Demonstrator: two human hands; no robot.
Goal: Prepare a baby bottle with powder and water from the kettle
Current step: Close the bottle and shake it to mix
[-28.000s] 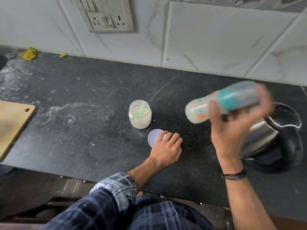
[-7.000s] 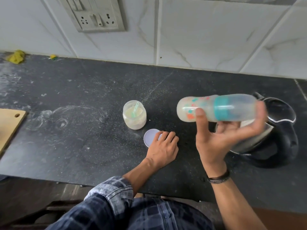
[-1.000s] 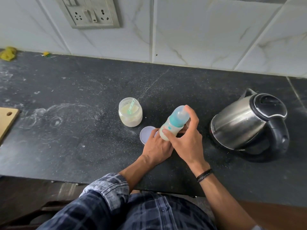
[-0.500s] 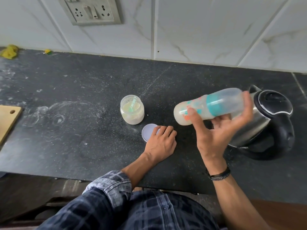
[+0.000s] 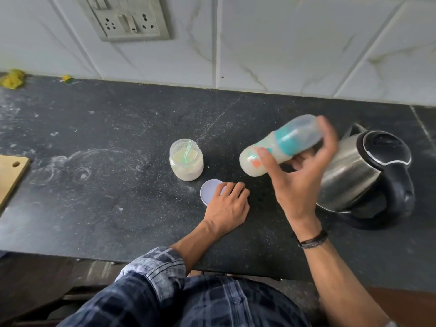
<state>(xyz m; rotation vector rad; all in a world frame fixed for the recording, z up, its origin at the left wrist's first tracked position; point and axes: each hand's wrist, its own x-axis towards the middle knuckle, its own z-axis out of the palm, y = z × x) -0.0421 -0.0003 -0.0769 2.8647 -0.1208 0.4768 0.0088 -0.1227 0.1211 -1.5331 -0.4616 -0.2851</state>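
My right hand grips the baby bottle in the air, lying almost sideways with its capped teal-ringed top toward the kettle; milky liquid fills its lower part. The steel kettle with a black lid and handle stands on the counter just right of the bottle. An open jar of powder with a small green scoop inside stands left of the bottle. My left hand rests on the counter with its fingers curled, fingertips on the round pale lid.
The dark stone counter is dusted with powder. A wooden board lies at the left edge. A socket panel is on the tiled wall, and yellow scraps lie at the back left.
The bottle was upright on the counter by my left hand a second ago; my right hand has since lifted it, tipped it sideways and kept it moving. My left hand has stayed on the lid.
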